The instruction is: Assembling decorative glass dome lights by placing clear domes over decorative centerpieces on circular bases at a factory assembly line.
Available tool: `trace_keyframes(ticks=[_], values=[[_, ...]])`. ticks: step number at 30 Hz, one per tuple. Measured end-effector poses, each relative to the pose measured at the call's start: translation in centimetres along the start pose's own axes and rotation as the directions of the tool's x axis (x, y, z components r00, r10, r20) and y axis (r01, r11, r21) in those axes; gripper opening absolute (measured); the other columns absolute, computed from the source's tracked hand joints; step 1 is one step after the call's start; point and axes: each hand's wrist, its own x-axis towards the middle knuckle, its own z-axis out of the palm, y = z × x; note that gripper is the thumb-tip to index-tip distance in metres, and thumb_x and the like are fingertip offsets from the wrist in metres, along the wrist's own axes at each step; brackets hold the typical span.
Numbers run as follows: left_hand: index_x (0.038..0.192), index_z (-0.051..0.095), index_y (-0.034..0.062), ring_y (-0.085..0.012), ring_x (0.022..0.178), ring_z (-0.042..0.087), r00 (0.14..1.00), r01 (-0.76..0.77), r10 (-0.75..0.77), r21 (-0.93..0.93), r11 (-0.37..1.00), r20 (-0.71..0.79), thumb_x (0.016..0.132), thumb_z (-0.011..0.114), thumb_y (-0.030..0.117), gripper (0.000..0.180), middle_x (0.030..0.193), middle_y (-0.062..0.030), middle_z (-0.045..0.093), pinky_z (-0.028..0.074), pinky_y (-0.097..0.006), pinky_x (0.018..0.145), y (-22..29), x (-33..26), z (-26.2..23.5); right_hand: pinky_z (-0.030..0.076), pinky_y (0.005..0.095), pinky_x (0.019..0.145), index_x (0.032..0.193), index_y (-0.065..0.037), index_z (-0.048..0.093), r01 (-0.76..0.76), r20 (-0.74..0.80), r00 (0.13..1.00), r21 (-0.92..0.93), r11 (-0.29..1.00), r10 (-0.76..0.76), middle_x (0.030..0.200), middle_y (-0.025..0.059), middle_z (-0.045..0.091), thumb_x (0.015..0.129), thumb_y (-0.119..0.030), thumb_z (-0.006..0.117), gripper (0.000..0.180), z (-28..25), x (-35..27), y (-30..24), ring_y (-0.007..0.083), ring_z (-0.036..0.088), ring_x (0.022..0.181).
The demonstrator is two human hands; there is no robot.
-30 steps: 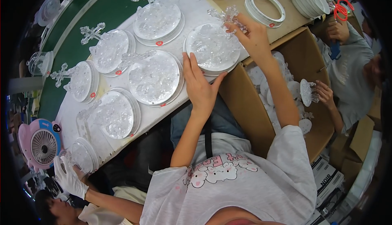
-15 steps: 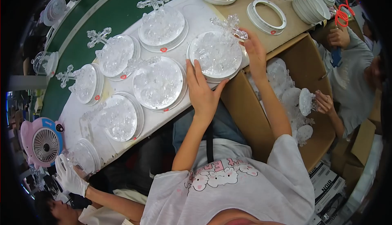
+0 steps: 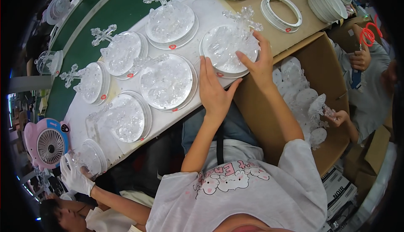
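Note:
A round white base carries a white disc covered with clear, crystal-like pieces. A clear ornate cross projects from its far side. My left hand grips the left and near rim, its fingers long and the thumb spread toward the near edge. At the right side my right hand holds the same piece, thumb over the disc and fingertips by the foot of the cross. Close to my left hand lies another decorated round piece, its cross pointing up and left.
More decorated pieces stand along the white table. Stacked white rings sit at the far right. A cardboard box holds clear ornaments; a co-worker's hand reaches in. Left are a co-worker's gloved hand and a pink fan.
My right hand has moved from the cross down onto the disc's right side. My left hand stays at the rim. The right co-worker's hand has lowered an ornament into the box.

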Motion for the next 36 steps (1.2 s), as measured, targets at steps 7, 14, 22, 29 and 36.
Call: trace_keyframes(ticks=[7, 14, 22, 29, 36], values=[[0.131, 0.041, -0.0027, -0.0394, 0.119, 0.047, 0.994, -0.048, 0.060, -0.127, 0.991, 0.095, 0.075, 0.073, 0.014, 0.066, 0.134, -0.0257, 0.042, 0.041, -0.041, 0.096, -0.4, -0.7, -2.1, 0.042, 0.0347, 0.089, 0.120, 0.002, 0.051, -0.104, -0.050, 0.993, 0.073, 0.992, 0.108, 0.113, 0.0182, 0.056, 0.080, -0.020, 0.069, 0.049, 0.5, -0.1, 1.1, 0.0292, 0.055, 0.103], [0.107, 0.062, 0.0014, -0.0361, 0.112, 0.053, 0.981, -0.185, 0.185, 0.002, 0.983, -0.060, 0.073, 0.067, 0.003, 0.034, 0.120, -0.0216, 0.053, 0.044, -0.041, 0.094, -1.9, -5.6, -13.2, 0.044, 0.0292, 0.086, 0.123, 0.004, 0.048, -0.198, 0.038, 0.980, 0.217, 0.956, 0.194, 0.109, 0.0130, 0.059, 0.085, -0.010, 0.064, 0.044, 0.2, -0.5, 1.1, 0.0180, 0.056, 0.099], [0.136, 0.025, -0.0052, -0.0379, 0.129, 0.029, 0.885, 0.341, -0.149, 0.396, 0.853, -0.440, 0.067, 0.082, 0.020, 0.093, 0.138, -0.0239, 0.025, 0.023, -0.047, 0.107, -8.1, -8.6, -19.5, 0.035, 0.0307, 0.100, 0.132, 0.001, 0.040, -0.288, 0.175, 0.955, 0.345, 0.893, 0.241, 0.132, 0.0139, 0.045, 0.082, -0.002, 0.063, 0.055, 0.6, -0.2, 0.3, 0.0204, 0.047, 0.117], [0.142, 0.000, -0.0033, -0.0379, 0.136, 0.013, 0.839, 0.492, -0.405, 0.188, 0.850, -0.364, 0.055, 0.088, 0.026, 0.128, 0.145, -0.0243, 0.008, 0.014, -0.045, 0.111, -9.5, -7.3, -19.9, 0.031, 0.0364, 0.105, 0.130, 0.002, 0.039, -0.283, 0.237, 0.945, 0.242, 0.928, 0.226, 0.138, 0.0194, 0.038, 0.081, -0.005, 0.065, 0.056, 0.9, -1.3, -1.6, 0.0262, 0.039, 0.127], [0.142, 0.004, -0.0035, -0.0359, 0.136, 0.015, 0.774, 0.547, -0.414, 0.177, 0.818, -0.480, 0.058, 0.088, 0.025, 0.123, 0.145, -0.0235, 0.011, 0.014, -0.044, 0.112, -10.9, -7.7, -21.3, 0.031, 0.0378, 0.107, 0.127, 0.003, 0.039, -0.266, 0.342, 0.924, 0.246, 0.932, 0.173, 0.139, 0.0241, 0.035, 0.078, -0.006, 0.068, 0.057, 2.1, -2.0, -4.0, 0.0291, 0.040, 0.126]])
